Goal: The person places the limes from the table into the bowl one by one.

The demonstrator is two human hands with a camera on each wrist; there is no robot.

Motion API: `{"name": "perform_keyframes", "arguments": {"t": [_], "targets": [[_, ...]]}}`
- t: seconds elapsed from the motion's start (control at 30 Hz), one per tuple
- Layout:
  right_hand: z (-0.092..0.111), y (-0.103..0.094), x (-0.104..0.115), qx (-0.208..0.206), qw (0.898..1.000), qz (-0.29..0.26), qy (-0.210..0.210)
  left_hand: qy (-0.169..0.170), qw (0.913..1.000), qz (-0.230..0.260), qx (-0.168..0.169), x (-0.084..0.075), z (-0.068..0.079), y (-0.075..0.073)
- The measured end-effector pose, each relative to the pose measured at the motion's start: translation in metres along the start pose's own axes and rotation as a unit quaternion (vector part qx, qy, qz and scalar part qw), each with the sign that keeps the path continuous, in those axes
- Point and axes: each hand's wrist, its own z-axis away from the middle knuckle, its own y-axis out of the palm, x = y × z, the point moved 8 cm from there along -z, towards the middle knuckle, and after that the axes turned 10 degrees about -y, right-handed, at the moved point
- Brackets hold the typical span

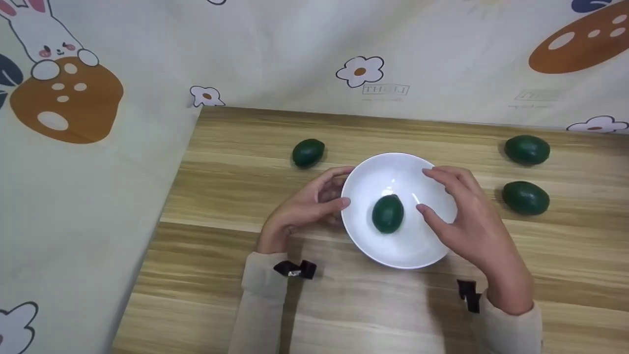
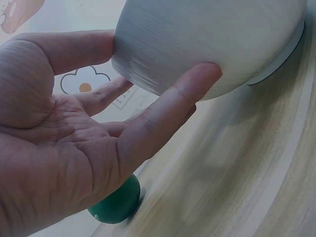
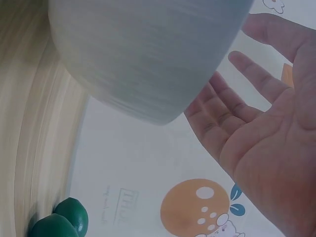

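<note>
A white bowl (image 1: pixel 398 250) stands on the wooden table with one dark green oval fruit (image 1: pixel 387 214) lying inside it. At the bowl's left side my left hand (image 1: pixel 309 204) holds it, thumb at the rim and fingers along the outer wall. The left wrist view shows these fingers touching the bowl's outside (image 2: pixel 197 44). Over the bowl's right part hovers my right hand (image 1: pixel 467 216), thumb and fingers spread apart with nothing between them. In the right wrist view, the right hand (image 3: pixel 261 113) appears beside the bowl wall, palm visible.
Another green fruit (image 1: pixel 308 153) lies behind the left hand. Two more sit at the right, a rear one (image 1: pixel 527 150) and a nearer one (image 1: pixel 525 197). A printed cloth (image 1: pixel 275 54) with rabbits and flowers borders the table (image 1: pixel 206 196) at the back and left.
</note>
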Motion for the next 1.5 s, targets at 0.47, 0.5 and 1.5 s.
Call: {"name": "perform_keyframes", "arguments": {"t": [0.47,0.5,1.5], "targets": [[0.003,-0.004,-0.009,0.003,1.0,-0.01,0.02,-0.008,0.9999,0.007,-0.002,0.004,0.0,0.0],[0.004,-0.005,-0.01,0.0,1.0,-0.006,0.018,-0.007,1.0,0.004,-0.002,0.004,0.0,-0.001],[0.009,-0.033,-0.03,-0.058,0.998,0.013,-0.009,0.005,0.9999,-0.009,-0.009,0.002,-0.002,0.0]]}}
